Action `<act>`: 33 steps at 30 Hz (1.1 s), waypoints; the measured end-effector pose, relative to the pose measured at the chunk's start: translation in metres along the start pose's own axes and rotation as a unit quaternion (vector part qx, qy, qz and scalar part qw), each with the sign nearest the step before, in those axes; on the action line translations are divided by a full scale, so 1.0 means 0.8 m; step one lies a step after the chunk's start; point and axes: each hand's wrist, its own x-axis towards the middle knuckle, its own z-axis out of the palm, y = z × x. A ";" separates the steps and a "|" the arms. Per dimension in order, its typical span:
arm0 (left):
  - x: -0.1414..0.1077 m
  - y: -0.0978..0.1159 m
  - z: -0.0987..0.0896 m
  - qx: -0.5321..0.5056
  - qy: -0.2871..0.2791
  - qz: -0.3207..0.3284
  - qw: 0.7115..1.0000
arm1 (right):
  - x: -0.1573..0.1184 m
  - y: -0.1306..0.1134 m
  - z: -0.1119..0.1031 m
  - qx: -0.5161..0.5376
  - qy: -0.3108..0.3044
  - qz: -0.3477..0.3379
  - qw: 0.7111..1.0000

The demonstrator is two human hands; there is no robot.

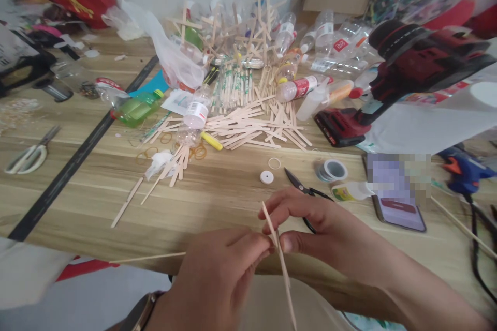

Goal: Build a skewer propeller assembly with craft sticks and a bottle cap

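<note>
My left hand [221,264] is closed around a thin wooden skewer [147,257], which sticks out to the left past the table's front edge. At my left fingertips a flat wooden craft stick [286,279] stands across the skewer's line, angled toward my body. The thumb and fingers of my right hand [322,227] pinch that craft stick near its upper part. Where the two pieces meet is hidden by my fingers. Black scissors [297,182] lie just beyond my right hand, partly covered by it.
Loose craft sticks [248,126] are heaped in mid-table, with plastic bottles [324,28] behind. To the right are a red cordless drill [388,83], a phone [404,217], a glue bottle [351,191], a wire spool [334,170] and a blue glue gun [464,170]. White-handled scissors [29,158] lie left.
</note>
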 end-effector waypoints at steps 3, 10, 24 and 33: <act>-0.002 0.001 0.000 0.015 0.005 0.003 1.000 | 0.002 0.001 0.000 0.021 -0.026 0.009 0.999; -0.002 0.003 0.002 0.040 0.042 -0.030 0.998 | -0.005 0.005 0.011 -0.112 0.134 -0.092 0.980; 0.000 0.006 0.001 0.086 0.027 -0.027 0.996 | -0.013 0.004 0.023 -0.186 0.134 -0.168 0.959; -0.002 0.002 0.004 0.149 0.023 -0.012 0.988 | -0.006 0.009 0.036 -0.166 0.167 -0.172 0.957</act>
